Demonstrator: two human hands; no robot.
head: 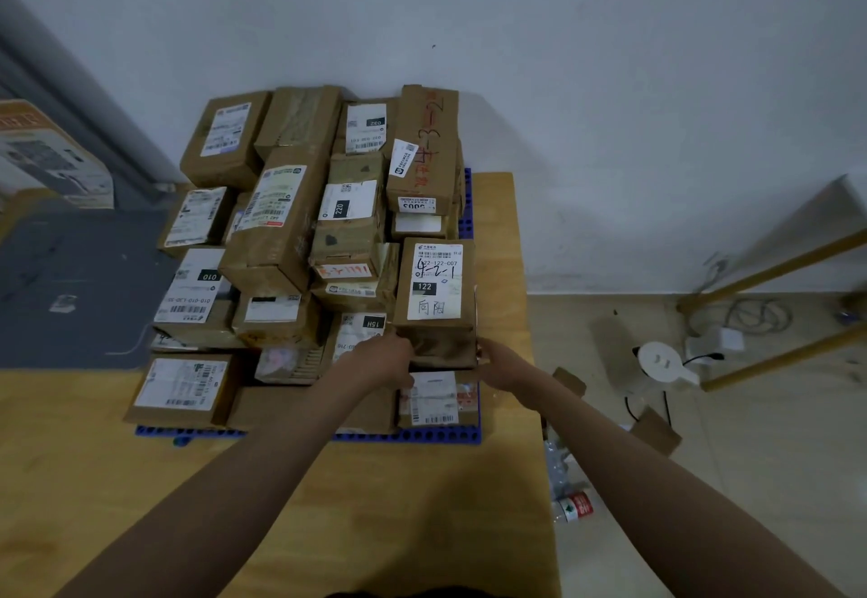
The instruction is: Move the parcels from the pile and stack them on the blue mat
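Observation:
A blue mat (408, 435) lies on the wooden table (375, 503), covered with several stacked brown cardboard parcels (281, 222). At the stack's near right corner sits a brown parcel (436, 297) with a white label marked "122" and handwriting. My left hand (382, 358) grips its near left corner. My right hand (499, 363) grips its near right corner. The parcel rests on lower parcels, among them one with a barcode label (431, 400). My fingertips are partly hidden behind the box edges.
The wall stands close behind the stack. A grey mat (70, 278) and a printed box (51, 156) lie at the left. To the right, on the floor, are a white kettle (661, 363), cables, cardboard scraps (654, 431), a plastic bottle (574, 506) and a yellow frame (774, 269).

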